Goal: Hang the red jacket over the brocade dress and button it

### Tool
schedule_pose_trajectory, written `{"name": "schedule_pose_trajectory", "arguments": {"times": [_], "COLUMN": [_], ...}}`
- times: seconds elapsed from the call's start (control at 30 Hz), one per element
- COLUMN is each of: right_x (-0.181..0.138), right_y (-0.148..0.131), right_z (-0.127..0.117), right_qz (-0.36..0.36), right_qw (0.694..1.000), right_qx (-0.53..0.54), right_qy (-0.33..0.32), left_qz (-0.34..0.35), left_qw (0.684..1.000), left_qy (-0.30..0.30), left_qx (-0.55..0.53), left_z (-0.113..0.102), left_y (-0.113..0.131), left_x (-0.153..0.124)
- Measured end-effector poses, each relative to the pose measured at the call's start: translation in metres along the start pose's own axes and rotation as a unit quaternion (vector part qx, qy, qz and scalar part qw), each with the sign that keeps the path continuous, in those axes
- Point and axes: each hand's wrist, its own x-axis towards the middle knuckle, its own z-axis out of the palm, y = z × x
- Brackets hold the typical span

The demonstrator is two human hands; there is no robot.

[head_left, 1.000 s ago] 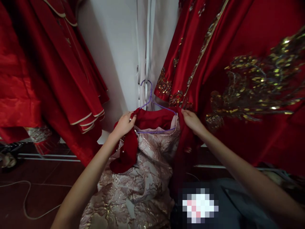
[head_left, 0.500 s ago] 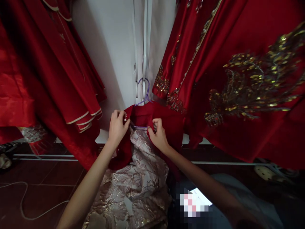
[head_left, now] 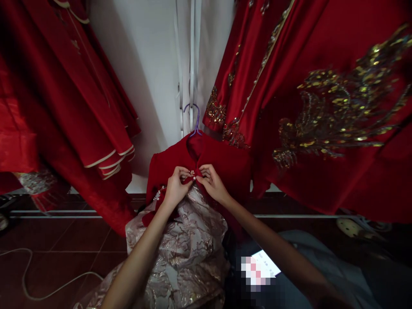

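A red jacket (head_left: 222,156) hangs on a purple hanger (head_left: 197,122) in front of me. My left hand (head_left: 178,184) pinches its left front edge near a small pearl fastener (head_left: 193,174). Across from it, my right hand (head_left: 210,182) pinches the other front edge, the two hands almost touching at the fastener. The jacket's fronts lie close together at the neck. Below, a pale pink and gold patterned skirt (head_left: 189,240) drapes down over my lap. Beaded trim (head_left: 159,193) shows on the jacket's left side, partly behind my left hand.
Red garments (head_left: 83,98) hang at the left. More red garments with gold sequins (head_left: 341,111) hang at the right. White rails (head_left: 193,64) rise against the wall behind. A white cable (head_left: 41,296) lies on the dark tiles, and a lit screen (head_left: 265,264) is at lower right.
Both hands have come together at the jacket's centre front, drawing its open edges closed over the inner lining. The hanger's lower bar is now covered.
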Motion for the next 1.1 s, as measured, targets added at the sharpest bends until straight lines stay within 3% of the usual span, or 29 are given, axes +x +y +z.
{"name": "schedule_pose_trajectory", "arguments": {"times": [0.07, 0.17, 0.57, 0.87, 1.1], "right_x": [-0.005, -0.011, -0.004, -0.008, -0.005], "right_y": [0.003, 0.005, -0.002, -0.018, -0.02], "right_z": [-0.001, 0.0, 0.005, 0.004, 0.0], "right_qz": [0.007, 0.014, 0.012, -0.028, -0.023], "right_qw": [0.999, 0.998, 0.999, 0.997, 0.999], "right_qx": [0.036, 0.054, 0.009, -0.047, -0.036], "right_qy": [-0.011, -0.015, 0.04, 0.059, 0.03], "left_qz": [-0.018, -0.019, 0.031, 0.08, 0.075], "left_qw": [0.997, 0.995, 0.998, 0.99, 0.987], "left_qy": [0.037, 0.036, -0.048, -0.096, -0.112], "left_qx": [-0.072, -0.09, 0.021, 0.071, 0.084], "left_z": [0.001, 0.001, -0.015, -0.023, -0.026], "left_y": [-0.006, -0.008, 0.011, 0.03, 0.032], "left_x": [-0.004, -0.008, -0.008, 0.001, 0.004]}}
